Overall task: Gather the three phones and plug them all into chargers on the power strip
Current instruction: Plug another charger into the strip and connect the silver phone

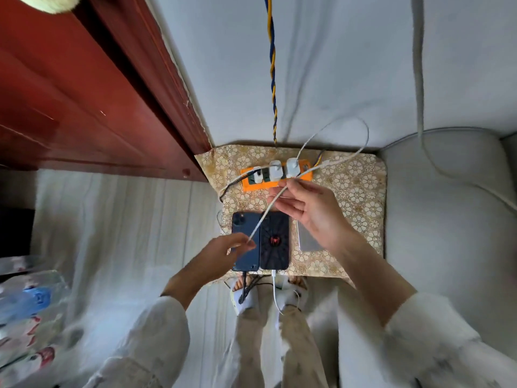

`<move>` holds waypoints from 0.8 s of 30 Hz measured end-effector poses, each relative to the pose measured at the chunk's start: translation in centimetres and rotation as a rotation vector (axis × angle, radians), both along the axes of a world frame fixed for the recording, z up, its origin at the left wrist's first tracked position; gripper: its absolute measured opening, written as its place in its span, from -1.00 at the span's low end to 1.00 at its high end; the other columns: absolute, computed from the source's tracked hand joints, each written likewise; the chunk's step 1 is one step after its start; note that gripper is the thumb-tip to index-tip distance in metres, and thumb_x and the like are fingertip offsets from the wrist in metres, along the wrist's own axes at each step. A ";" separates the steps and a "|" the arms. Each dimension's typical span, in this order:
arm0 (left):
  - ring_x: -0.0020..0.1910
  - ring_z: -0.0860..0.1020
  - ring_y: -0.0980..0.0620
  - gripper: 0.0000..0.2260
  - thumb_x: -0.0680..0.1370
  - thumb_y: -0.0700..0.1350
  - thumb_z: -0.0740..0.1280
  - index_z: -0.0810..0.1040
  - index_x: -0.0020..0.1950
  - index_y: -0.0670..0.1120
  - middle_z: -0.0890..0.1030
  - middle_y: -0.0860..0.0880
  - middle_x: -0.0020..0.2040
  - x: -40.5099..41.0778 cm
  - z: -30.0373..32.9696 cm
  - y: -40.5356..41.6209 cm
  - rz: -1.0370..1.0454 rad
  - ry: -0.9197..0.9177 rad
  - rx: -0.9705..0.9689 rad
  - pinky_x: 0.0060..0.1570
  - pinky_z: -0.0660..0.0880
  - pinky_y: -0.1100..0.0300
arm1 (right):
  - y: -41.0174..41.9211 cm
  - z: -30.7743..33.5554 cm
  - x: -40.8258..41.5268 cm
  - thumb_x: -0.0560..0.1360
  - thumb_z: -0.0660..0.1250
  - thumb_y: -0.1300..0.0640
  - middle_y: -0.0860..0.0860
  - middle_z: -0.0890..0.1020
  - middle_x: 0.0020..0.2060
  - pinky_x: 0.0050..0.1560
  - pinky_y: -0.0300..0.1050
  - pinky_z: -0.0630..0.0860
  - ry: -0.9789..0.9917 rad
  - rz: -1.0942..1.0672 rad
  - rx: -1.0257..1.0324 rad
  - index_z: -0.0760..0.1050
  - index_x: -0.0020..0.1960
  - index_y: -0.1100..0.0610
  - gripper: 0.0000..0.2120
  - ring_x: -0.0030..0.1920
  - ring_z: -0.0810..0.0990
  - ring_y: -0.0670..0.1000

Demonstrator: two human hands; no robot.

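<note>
Three phones lie side by side on a gold-patterned table [361,189]: a blue phone [242,228] with a black cable in its bottom, a black phone [275,242] with a red emblem and a white cable in its bottom, and a silver phone [307,242] partly hidden under my right hand. An orange power strip [251,186] behind them carries three white chargers [292,166]. My left hand [223,253] pinches the free end of a white cable [261,219]. My right hand [310,208] grips the same cable higher up, where it loops back to the right charger.
A red wooden door [84,93] stands to the left. A blue-and-yellow twisted cord [272,65] hangs down the white wall to the strip. A grey sofa arm [447,205] borders the table on the right. My sandalled feet [246,292] stand at the table's front edge.
</note>
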State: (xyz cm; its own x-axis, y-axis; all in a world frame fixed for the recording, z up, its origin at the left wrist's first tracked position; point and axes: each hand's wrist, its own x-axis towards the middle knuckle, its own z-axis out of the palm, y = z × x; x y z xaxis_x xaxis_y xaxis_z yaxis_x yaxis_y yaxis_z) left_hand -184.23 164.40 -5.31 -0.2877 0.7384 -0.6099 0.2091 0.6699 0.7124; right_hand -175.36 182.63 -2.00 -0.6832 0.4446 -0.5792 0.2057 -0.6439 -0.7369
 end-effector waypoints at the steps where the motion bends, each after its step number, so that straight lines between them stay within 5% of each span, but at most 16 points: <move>1: 0.09 0.56 0.00 -0.83 0.57 -0.21 0.19 0.56 0.03 -0.14 0.64 -0.07 0.05 0.2 0.4 0.4 0.068 0.069 0.021 0.17 0.45 0.09 | 0.1 0.1 0.3 0.56 0.17 0.17 0.09 0.72 -0.18 -0.16 -0.20 0.61 0.001 -0.015 -0.015 0.54 -0.02 0.23 -0.80 -0.12 0.69 0.07; 3: -0.05 0.62 -0.03 -0.82 0.56 -0.25 0.18 0.56 -0.12 -0.12 0.66 -0.07 -0.12 -0.1 1.9 1.4 0.228 0.083 0.107 0.06 0.51 0.06 | -0.1 -0.3 1.2 0.57 0.16 0.10 0.10 0.67 0.00 -0.01 -0.16 0.59 -0.028 0.027 0.000 0.50 0.10 0.20 -0.77 0.02 0.66 0.05; 6: -0.21 0.67 -0.02 -0.80 0.57 -0.26 0.15 0.52 -0.15 -0.08 0.68 -0.02 -0.26 -1.3 5.1 3.0 0.467 -0.153 0.305 -0.16 0.60 0.16 | -2.2 -1.2 2.7 0.57 0.15 0.11 0.03 0.47 0.29 0.34 -0.07 0.35 -0.149 0.354 0.232 0.38 0.30 0.12 -0.68 0.31 0.43 -0.01; 9: -0.20 0.68 -0.08 -0.83 0.58 -0.20 0.15 0.52 -0.09 -0.10 0.70 -0.03 -0.24 -2.9 7.7 4.5 0.604 -0.265 0.472 -0.23 0.61 0.18 | -6.2 -1.7 3.0 0.54 0.21 0.12 -0.04 0.36 0.39 0.36 -0.19 0.18 -0.121 0.630 0.315 0.26 0.40 0.06 -0.57 0.37 0.28 -0.15; 13: -0.20 0.68 -0.09 -0.85 0.58 -0.19 0.16 0.51 -0.10 -0.12 0.70 -0.04 -0.24 -4.6 8.6 5.4 0.726 -0.303 0.542 -0.18 0.63 0.08 | -8.5 -1.6 1.8 0.53 0.23 0.10 0.02 0.61 0.14 0.11 -0.34 0.42 -0.143 0.579 0.375 0.53 0.14 0.11 -0.77 0.13 0.55 -0.14; 18: -0.06 0.66 -0.07 -0.78 0.60 -0.09 0.11 0.54 -0.02 -0.10 0.70 -0.06 -0.11 -6.8 7.0 4.6 0.925 -0.524 0.656 -0.09 0.61 0.11 | -6.2 -2.0 3.6 0.52 0.24 0.24 0.19 0.66 -0.05 -0.06 -0.35 0.55 -0.234 0.508 0.380 0.54 0.04 0.29 -0.83 -0.05 0.65 0.02; 21: 0.07 0.60 -0.03 -0.77 0.60 -0.10 0.13 0.50 0.16 -0.10 0.62 -0.05 0.09 -5.4 4.8 4.0 0.793 -0.457 0.415 0.07 0.54 0.08 | -3.8 -1.2 4.6 0.51 0.24 0.29 0.19 0.64 -0.14 -0.13 -0.17 0.63 -0.211 0.269 0.128 0.53 0.04 0.28 -0.84 -0.16 0.67 0.08; 24: 0.28 0.43 0.01 -0.61 0.56 -0.17 0.21 0.29 0.39 -0.09 0.44 0.00 0.28 -1.2 2.5 2.7 0.185 -0.196 0.045 0.22 0.38 0.14 | -1.6 -0.4 5.0 0.51 0.23 0.28 0.18 0.64 -0.14 -0.15 -0.17 0.63 -0.148 0.118 0.083 0.54 0.03 0.22 -0.85 -0.15 0.67 0.06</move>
State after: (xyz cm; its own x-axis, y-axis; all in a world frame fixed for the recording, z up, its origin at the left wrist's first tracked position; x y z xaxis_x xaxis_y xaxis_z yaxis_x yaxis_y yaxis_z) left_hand -185.39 167.11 -2.77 -0.2998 0.7118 -0.6352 -0.0593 0.6506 0.7571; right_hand -170.37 181.08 -2.37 -0.6435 0.4169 -0.6420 0.3861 -0.5474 -0.7425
